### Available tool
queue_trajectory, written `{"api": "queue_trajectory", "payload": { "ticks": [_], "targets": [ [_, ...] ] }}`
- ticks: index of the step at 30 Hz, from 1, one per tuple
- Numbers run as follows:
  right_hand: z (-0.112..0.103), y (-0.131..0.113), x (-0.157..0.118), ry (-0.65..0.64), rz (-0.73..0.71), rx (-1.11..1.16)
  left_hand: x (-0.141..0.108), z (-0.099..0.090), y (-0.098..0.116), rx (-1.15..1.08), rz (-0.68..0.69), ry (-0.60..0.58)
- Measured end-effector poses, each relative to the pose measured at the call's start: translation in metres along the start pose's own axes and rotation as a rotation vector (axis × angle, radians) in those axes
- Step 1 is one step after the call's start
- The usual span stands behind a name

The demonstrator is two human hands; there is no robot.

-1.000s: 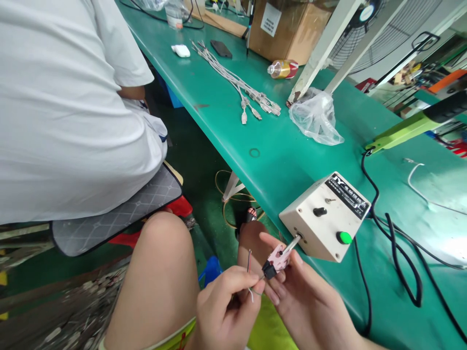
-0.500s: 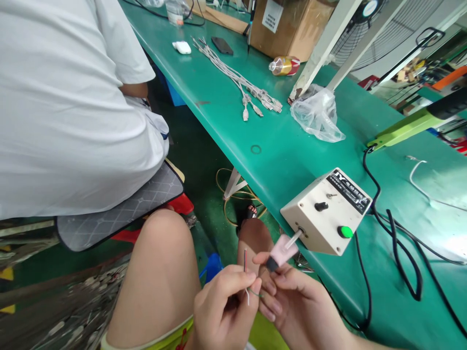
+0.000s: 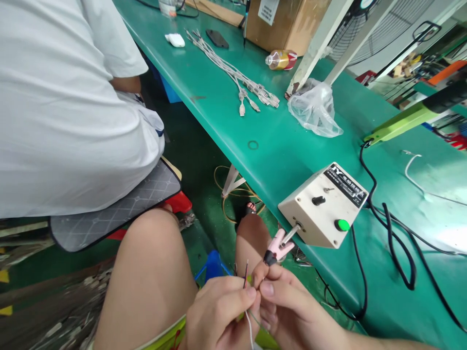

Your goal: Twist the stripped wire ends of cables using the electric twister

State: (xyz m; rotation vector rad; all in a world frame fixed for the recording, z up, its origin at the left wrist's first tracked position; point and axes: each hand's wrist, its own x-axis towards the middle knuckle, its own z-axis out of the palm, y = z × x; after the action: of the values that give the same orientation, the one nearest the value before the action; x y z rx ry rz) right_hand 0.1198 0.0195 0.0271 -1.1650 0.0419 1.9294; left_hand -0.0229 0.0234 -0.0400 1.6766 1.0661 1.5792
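My left hand [image 3: 221, 311] pinches several thin wires between thumb and forefinger. Dark wire ends [image 3: 246, 273] stick up above its grip, while a white wire [image 3: 249, 324] and a green wire [image 3: 255, 318] trail below. Thumb and fingers of my right hand [image 3: 297, 304] are pinched at the same spot, fingertips against the left ones; a tiny wire tip shows there. Just above the right fingers, a pink clip [image 3: 278, 247] with a black-wrapped end sits on the metal shaft of a beige box [image 3: 323, 204] with a knob, toggle switch and green button.
The box stands at the edge of the green table [image 3: 219, 121]. Farther back lie grey USB cables [image 3: 233, 73], a phone [image 3: 217, 38], a bottle [image 3: 281, 60] and a plastic bag [image 3: 315, 109]. Black cords [image 3: 392, 243] run at right. A person in a white shirt [image 3: 69, 112] sits left.
My right hand has moved from beside the clip to meet my left fingertips, its fingers now pinched. The clip has turned and shows its split side. More white wire hangs below my left hand.
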Motion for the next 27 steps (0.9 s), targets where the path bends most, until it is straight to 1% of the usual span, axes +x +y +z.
{"api": "queue_trajectory", "payload": {
  "ticks": [2, 4, 8, 12, 14, 17, 21, 24, 27],
  "targets": [
    [-0.001, 0.001, 0.002, -0.020, -0.007, 0.015, 0.003, -0.002, -0.001, -0.023, 0.012, -0.010],
    [-0.003, 0.002, 0.004, -0.044, -0.011, 0.024, 0.007, -0.004, -0.003, -0.066, 0.023, -0.047],
    [-0.004, 0.004, 0.005, -0.028, -0.019, 0.040, 0.009, -0.011, -0.007, -0.135, 0.060, -0.143],
    [-0.005, 0.006, 0.005, -0.036, -0.053, 0.029, 0.010, -0.012, -0.007, -0.170, 0.025, -0.155],
    [-0.005, 0.007, 0.005, -0.036, -0.062, 0.006, 0.013, -0.011, -0.006, -0.162, 0.035, -0.160],
    [-0.003, 0.005, 0.004, -0.026, -0.063, -0.018, 0.020, -0.011, -0.002, -0.124, 0.040, -0.141],
    [0.004, -0.005, 0.002, 0.050, -0.081, 0.000, 0.024, -0.010, 0.002, -0.062, 0.009, -0.087],
    [0.008, -0.014, 0.001, 0.078, -0.142, 0.073, 0.024, -0.008, 0.002, -0.015, 0.021, -0.025],
    [0.010, -0.021, 0.001, 0.074, -0.221, 0.109, 0.022, -0.005, 0.000, 0.005, 0.056, -0.021]
  ]
}}
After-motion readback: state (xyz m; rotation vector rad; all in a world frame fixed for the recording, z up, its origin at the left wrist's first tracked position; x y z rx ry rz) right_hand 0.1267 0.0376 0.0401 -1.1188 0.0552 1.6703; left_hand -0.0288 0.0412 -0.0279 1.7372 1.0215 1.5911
